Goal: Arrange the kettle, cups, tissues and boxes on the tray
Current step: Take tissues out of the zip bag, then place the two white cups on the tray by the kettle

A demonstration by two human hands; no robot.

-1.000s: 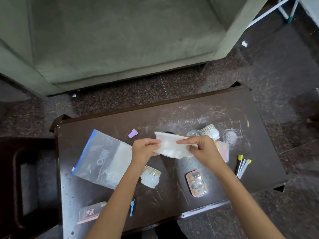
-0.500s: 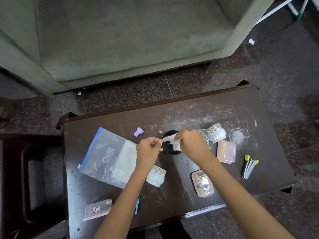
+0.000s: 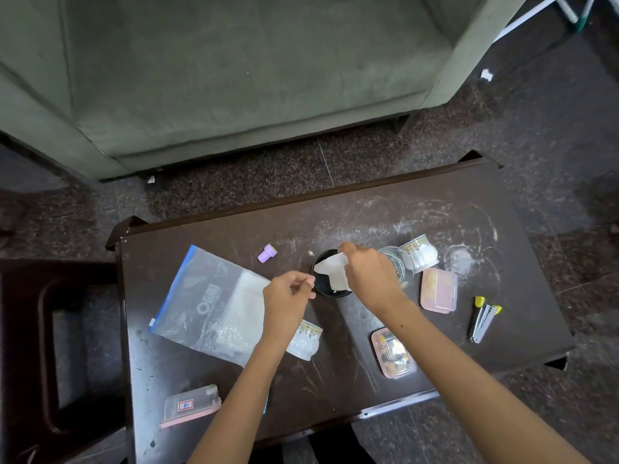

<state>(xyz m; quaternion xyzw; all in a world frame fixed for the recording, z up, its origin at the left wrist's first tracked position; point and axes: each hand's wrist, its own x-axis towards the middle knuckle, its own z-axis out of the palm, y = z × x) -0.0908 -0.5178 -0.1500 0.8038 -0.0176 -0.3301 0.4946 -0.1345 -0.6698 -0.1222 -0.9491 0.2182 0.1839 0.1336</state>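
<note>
At tabletop (image 3: 335, 219) centre | my right grip (image 3: 368, 276) pinches the tissue (image 3: 335, 271) by its top edge over a dish (image 3: 323, 287) | left grip (image 3: 288, 296) slack, empty | tissue light, limp, tearable.

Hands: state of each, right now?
Left hand: curled beside the black bowl, hold cannot be told.
Right hand: pinching the tissue.

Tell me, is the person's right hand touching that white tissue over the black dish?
Touching. The head view shows the right hand pinching the tissue at its upper edge, just above the black dish.
</note>
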